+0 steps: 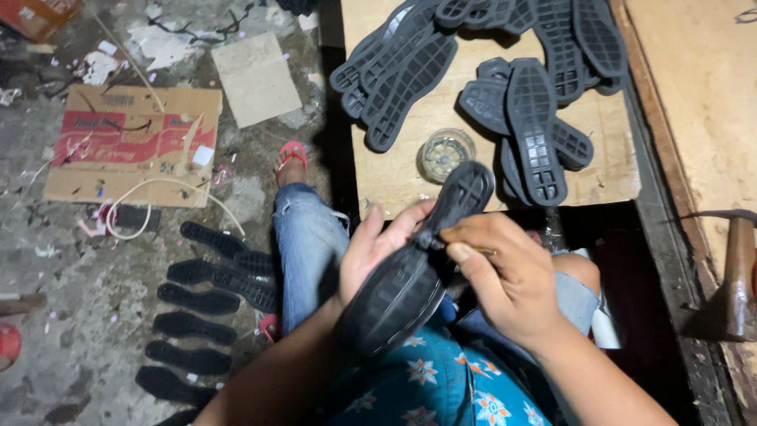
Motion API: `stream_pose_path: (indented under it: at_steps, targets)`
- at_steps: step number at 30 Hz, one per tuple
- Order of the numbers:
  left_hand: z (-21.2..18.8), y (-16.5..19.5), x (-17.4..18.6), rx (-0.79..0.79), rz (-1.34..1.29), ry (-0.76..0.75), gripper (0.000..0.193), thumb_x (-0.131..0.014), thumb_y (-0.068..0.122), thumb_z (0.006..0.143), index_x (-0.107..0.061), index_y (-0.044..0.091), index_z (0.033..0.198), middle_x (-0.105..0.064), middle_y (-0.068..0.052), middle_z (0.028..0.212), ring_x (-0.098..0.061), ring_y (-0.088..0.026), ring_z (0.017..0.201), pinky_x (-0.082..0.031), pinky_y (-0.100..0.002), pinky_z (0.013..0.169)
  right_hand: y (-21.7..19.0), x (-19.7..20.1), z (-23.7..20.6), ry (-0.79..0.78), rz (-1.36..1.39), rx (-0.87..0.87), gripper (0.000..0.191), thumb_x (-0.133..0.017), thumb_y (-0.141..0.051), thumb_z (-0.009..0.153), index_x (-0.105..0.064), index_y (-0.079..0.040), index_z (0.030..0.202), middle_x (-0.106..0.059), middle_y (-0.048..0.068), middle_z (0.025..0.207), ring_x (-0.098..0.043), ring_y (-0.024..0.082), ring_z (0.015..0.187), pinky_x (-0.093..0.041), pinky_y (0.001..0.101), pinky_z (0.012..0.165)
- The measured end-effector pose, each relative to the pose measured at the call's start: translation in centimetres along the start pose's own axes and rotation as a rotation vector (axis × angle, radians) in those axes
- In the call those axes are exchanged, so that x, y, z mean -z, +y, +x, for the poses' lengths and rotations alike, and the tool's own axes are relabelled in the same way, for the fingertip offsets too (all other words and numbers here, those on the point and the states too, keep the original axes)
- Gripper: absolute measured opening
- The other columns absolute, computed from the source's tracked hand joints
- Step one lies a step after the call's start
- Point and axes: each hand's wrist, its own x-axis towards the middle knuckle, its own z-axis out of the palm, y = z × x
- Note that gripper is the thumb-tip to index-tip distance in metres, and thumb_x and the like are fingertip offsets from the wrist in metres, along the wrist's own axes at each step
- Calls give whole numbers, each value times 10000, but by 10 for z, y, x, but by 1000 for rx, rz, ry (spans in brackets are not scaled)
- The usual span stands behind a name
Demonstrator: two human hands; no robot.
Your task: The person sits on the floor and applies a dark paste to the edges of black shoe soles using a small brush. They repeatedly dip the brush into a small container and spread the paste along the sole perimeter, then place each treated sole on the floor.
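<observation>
Scene: I look down from the head camera at a seated person in jeans, working over the lap beside a low wooden bench [394,185].
Sole: a black rubber sole [418,264] lies tread-up across the lap, its heel end pointing toward the bench.
Left hand: my left hand [371,248] cups the sole from beneath, thumb pressed against its near edge, fingers curled under and mostly hidden.
Right hand: my right hand [505,276] pinches a thin tool [477,251] between thumb and fingertips, its tip at the narrow waist of the sole; what kind of tool it is I cannot tell.
Bench: more soles [532,126] lie heaped there, tread-up, with a small round clear jar [445,152] just beside them.
Floor: a row of soles [197,327] lies on the concrete by flattened cardboard [130,146] and a white cord [169,197].
Right edge: a hammer [737,276] rests on a wooden ledge, well apart from both hands.
Doing it well: in my judgement the left hand should brace the sole firmly while the tool moves in short, controlled strokes along the edge, tip angled away from the supporting thumb.
</observation>
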Motion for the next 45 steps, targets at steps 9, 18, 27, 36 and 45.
stream_pose_path:
  at_steps: [9, 18, 27, 36, 45]
  targets:
    - [33, 2, 12, 18, -246, -24, 864, -402, 708, 1076, -274, 129, 1705, -518, -167, 1505, -567, -281, 1347, -451, -433, 1186, 10, -11, 10, 85, -76, -26, 90, -656, -6, 995, -696, 24, 1070, -705, 143, 1064, -697, 223, 907, -546, 303, 812]
    - [59, 14, 31, -135, -62, 124, 902, -433, 739, 947, -215, 213, 1647, -478, -123, 1505, -460, -251, 1387, -313, -698, 1135, -27, -23, -4, -113, -80, 294, 240, -762, -50, 895, -662, -16, 1110, -682, 135, 1092, -676, 294, 971, -535, 380, 836]
    - [54, 30, 29, -283, -120, 96, 904, -420, 765, 964, -257, 191, 1643, -489, -90, 1533, -465, -290, 1421, -215, -743, 1181, -27, -11, -6, -175, -208, 418, 306, -776, -80, 839, -657, -3, 1110, -659, 125, 1042, -663, 311, 954, -503, 424, 848]
    - [44, 36, 9, -285, -211, -158, 864, -380, 758, 1059, -227, 216, 1714, -451, -81, 1622, -389, -301, 1537, -176, -688, 1298, -15, -20, -27, -81, 92, 156, 163, -710, -7, 919, -668, 18, 1075, -712, 145, 1088, -707, 252, 974, -564, 334, 857]
    - [13, 46, -35, -247, -180, -174, 999, -323, 846, 890, -150, 245, 1669, -271, -85, 1694, -254, -258, 1584, -164, -684, 1272, -1, -4, -36, 84, 225, -26, 154, -602, -11, 981, -683, 47, 1099, -690, 152, 1137, -659, 221, 985, -533, 304, 882]
